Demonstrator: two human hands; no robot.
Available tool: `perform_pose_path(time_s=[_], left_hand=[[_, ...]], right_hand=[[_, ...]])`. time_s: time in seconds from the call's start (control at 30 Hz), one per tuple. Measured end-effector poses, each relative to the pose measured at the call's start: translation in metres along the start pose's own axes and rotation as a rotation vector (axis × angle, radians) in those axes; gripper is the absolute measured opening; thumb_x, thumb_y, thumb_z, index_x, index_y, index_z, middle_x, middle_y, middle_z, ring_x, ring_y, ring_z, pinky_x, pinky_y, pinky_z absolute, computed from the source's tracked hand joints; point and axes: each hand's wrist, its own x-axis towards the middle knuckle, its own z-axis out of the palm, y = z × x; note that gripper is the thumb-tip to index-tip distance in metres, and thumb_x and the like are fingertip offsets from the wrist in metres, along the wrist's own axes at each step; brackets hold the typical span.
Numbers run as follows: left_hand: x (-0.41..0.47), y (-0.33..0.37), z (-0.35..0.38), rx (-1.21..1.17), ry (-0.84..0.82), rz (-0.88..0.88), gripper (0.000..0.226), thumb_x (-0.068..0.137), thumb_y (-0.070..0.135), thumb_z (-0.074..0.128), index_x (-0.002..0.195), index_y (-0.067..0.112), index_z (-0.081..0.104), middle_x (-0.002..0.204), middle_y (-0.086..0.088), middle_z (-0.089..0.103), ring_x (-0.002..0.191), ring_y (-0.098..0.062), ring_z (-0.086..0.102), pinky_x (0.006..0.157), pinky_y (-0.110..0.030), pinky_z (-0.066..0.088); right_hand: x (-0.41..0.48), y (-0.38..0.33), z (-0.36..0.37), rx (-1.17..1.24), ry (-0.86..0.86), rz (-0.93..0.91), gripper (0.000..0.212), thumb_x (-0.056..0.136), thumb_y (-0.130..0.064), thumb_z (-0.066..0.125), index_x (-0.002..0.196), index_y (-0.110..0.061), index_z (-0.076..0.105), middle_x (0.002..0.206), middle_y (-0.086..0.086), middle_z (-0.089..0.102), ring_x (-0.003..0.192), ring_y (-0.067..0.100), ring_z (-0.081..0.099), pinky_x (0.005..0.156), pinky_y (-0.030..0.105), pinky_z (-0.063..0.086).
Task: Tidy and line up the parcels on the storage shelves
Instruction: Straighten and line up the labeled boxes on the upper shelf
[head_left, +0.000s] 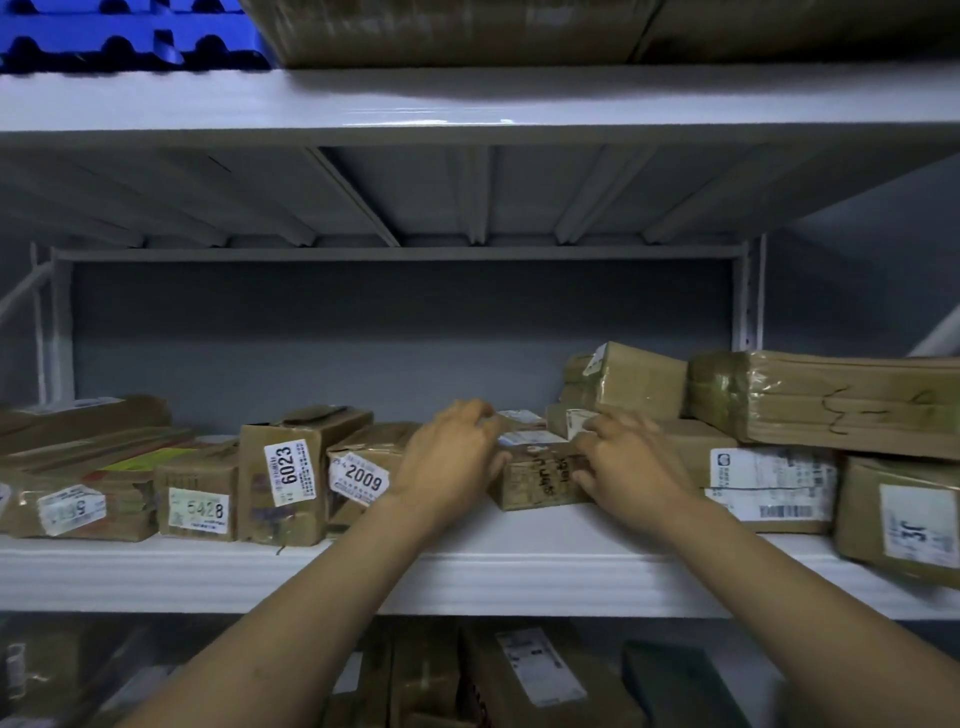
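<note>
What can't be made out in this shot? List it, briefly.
All head view:
- small box: handwriting partly covered by the right hand.
- rear parcels: mostly hidden by the left hand.
- leftmost label: digits blurred.
- right-edge parcel: cut off by the frame.
- lower-shelf parcels: dark, crossed by forearms.

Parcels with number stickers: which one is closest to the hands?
The 2009 parcel, right beside the left hand. The 6023 parcel and the 5428 parcel sit farther left on the shelf.
</note>
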Motion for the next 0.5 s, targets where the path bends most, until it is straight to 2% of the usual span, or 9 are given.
perform_pose_path(time_s=[0.03,0.1,0.13,0.2,0.3,0.37,0.47,0.5], left_hand=[[0.006,0.007,0.009,-0.028,-0.058,-0.020,0.036,0.093,0.036,0.054,0.125,0.021,0.056,0.131,0.000,0.050,0.119,-0.024,0.049,0.089,-0.034,0.043],[0.017,0.016,0.028,-0.107,-0.162,-0.080,0.039,0.091,0.039,0.056,0.125,0.019,0.055,0.131,-0.002,0.049,0.118,-0.025,0.050,0.090,-0.036,0.046],[0.022,0.018,0.037,-0.142,-0.202,-0.111,0.043,0.090,0.042,0.058,0.127,0.019,0.054,0.133,-0.003,0.049,0.120,-0.026,0.049,0.093,-0.036,0.046],[0.027,0.018,0.054,-0.174,-0.279,-0.158,0.059,0.086,0.051,0.060,0.136,0.022,0.047,0.141,-0.004,0.045,0.128,-0.025,0.041,0.101,-0.037,0.041],[0.029,0.015,0.067,-0.218,-0.367,-0.169,0.077,0.081,0.057,0.064,0.145,0.024,0.036,0.148,-0.003,0.039,0.138,-0.025,0.027,0.110,-0.038,0.032],[0.027,0.013,0.068,-0.246,-0.356,-0.178,0.077,0.080,0.052,0.068,0.144,0.024,0.037,0.146,-0.002,0.043,0.135,-0.024,0.031,0.109,-0.033,0.032],[0.019,0.011,0.060,-0.271,-0.307,-0.161,0.075,0.078,0.048,0.072,0.142,0.024,0.041,0.143,-0.002,0.046,0.131,-0.021,0.037,0.105,-0.026,0.031],[0.015,0.011,0.057,-0.278,-0.298,-0.154,0.075,0.077,0.049,0.073,0.141,0.025,0.042,0.142,-0.001,0.046,0.130,-0.020,0.039,0.105,-0.025,0.031]], right_hand=[[-0.003,0.009,0.004,-0.025,-0.003,-0.010,0.036,0.087,-0.040,0.057,0.118,-0.024,0.065,0.129,0.001,0.058,0.131,0.024,0.041,0.104,0.035,0.026],[-0.005,0.023,0.013,-0.087,-0.008,-0.049,0.027,0.076,-0.037,0.065,0.097,-0.022,0.074,0.109,0.002,0.068,0.114,0.026,0.056,0.093,0.035,0.031],[-0.006,0.028,0.016,-0.117,-0.002,-0.065,0.022,0.070,-0.034,0.068,0.086,-0.021,0.076,0.100,0.002,0.070,0.105,0.026,0.061,0.088,0.036,0.035],[-0.008,0.033,0.021,-0.169,0.036,-0.096,0.019,0.064,-0.031,0.072,0.078,-0.019,0.077,0.095,0.003,0.071,0.099,0.028,0.063,0.086,0.038,0.040],[-0.010,0.041,0.026,-0.201,0.041,-0.106,0.027,0.069,-0.036,0.064,0.084,-0.019,0.078,0.104,0.004,0.071,0.107,0.028,0.061,0.092,0.039,0.033],[-0.010,0.044,0.027,-0.177,0.026,-0.091,0.031,0.072,-0.041,0.061,0.088,-0.021,0.078,0.108,0.002,0.070,0.113,0.027,0.059,0.097,0.039,0.029],[-0.009,0.039,0.025,-0.012,0.073,-0.136,0.031,0.071,-0.036,0.076,0.098,-0.021,0.075,0.108,-0.002,0.071,0.120,0.023,0.057,0.108,0.038,0.030],[-0.009,0.033,0.023,0.077,0.076,-0.154,0.031,0.077,-0.032,0.074,0.106,-0.021,0.072,0.114,-0.003,0.069,0.124,0.021,0.054,0.110,0.038,0.033]])
